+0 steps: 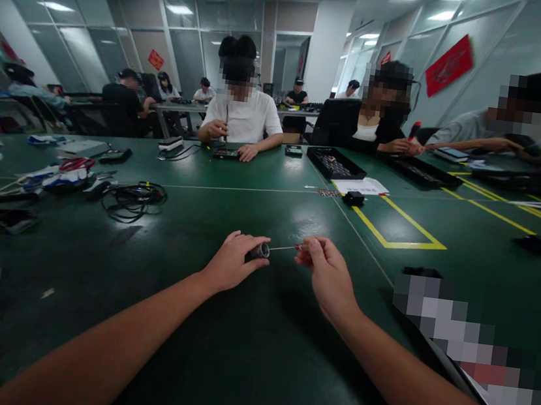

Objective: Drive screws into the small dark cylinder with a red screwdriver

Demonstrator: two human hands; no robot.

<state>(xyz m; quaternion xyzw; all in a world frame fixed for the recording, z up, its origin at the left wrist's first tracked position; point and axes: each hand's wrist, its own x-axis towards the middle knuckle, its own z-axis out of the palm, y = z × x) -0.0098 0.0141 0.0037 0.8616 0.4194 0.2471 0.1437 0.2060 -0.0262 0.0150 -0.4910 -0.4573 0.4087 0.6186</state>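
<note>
My left hand point(234, 260) grips a short dark cylinder point(260, 250) between thumb and fingers, its round grey end turned to the right. In my right hand point(326, 268) is a small screwdriver point(282, 249) with a thin metal shaft and a partly visible red handle. The shaft points left, and its tip is at or very near the cylinder's end; whether it touches, I cannot tell. Both hands are held over the green table point(227, 355). My fingers cover most of the handle and the back of the cylinder.
Coiled black cables point(135, 199) and tools lie to the left. Beyond my hands are a small black block point(354, 198), a paper sheet point(361, 186) and a black parts tray point(334, 164). Several people work across the table. A blurred-out sheet point(469, 352) lies at right.
</note>
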